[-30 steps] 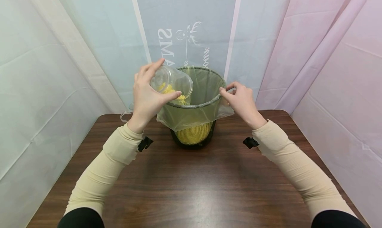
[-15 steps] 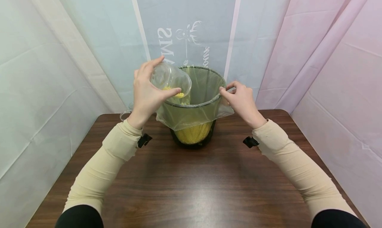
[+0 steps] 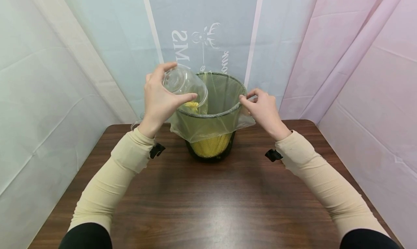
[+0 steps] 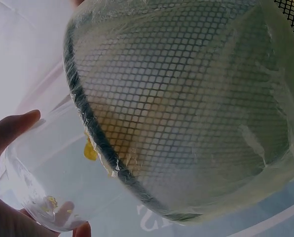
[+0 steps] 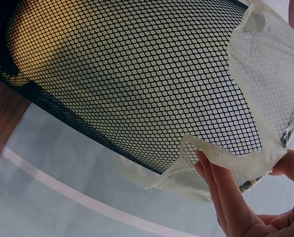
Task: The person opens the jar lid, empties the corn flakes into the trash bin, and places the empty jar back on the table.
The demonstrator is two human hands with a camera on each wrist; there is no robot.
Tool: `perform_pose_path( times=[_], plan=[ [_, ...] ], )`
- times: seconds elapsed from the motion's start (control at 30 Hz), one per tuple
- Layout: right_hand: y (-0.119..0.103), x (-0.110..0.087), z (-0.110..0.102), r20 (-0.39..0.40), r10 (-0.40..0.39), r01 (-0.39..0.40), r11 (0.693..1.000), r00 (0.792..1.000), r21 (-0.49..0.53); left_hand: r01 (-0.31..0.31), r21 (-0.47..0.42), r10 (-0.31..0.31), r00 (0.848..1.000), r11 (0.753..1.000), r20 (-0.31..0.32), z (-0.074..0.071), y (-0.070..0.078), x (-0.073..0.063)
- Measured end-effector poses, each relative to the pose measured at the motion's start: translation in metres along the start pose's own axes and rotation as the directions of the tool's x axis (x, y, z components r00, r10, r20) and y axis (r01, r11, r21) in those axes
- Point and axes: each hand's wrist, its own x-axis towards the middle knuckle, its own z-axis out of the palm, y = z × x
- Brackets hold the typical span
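Note:
A black mesh wastebasket (image 3: 210,147) stands upright, lined with a translucent bag (image 3: 205,127) folded over its rim. My left hand (image 3: 159,97) grips a clear plastic cup (image 3: 185,84), tilted with its mouth over the basket's left rim. A few yellow pieces (image 3: 192,105) lie near the cup's mouth; in the left wrist view a yellow piece (image 4: 90,149) shows by the rim, and small bits cling inside the cup. On the right, my right hand (image 3: 262,109) pinches the bag and rim between thumb and fingers. Yellow contents show through the lower mesh.
A clear round lid-like piece (image 3: 135,125) lies behind my left wrist, partly hidden. The dark wooden table (image 3: 208,202) carries the basket near its back edge. Pale fabric walls (image 3: 202,10) close in the back and both sides.
My left hand has tipped the cup further and shifted it slightly left and up. Fewer yellow pieces are in the cup than before. My right hand has stayed at the rim.

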Motion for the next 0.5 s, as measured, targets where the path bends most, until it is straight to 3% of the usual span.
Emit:
perform_pose_path(
  times=[0.23, 0.5],
  plan=[
    [-0.0002, 0.0002, -0.0002, 0.001, 0.001, -0.001, 1.000, 1.000, 0.003, 0.005, 0.004, -0.005, 1.000, 1.000, 0.001, -0.0010, 0.0019, 0.0014],
    [-0.0007, 0.0001, 0.0003, -0.001, 0.003, -0.003, 1.000, 1.000, 0.002, 0.039, -0.062, -0.038, 0.999, 0.997, 0.016, -0.0022, -0.0006, 0.0076]
  ],
)
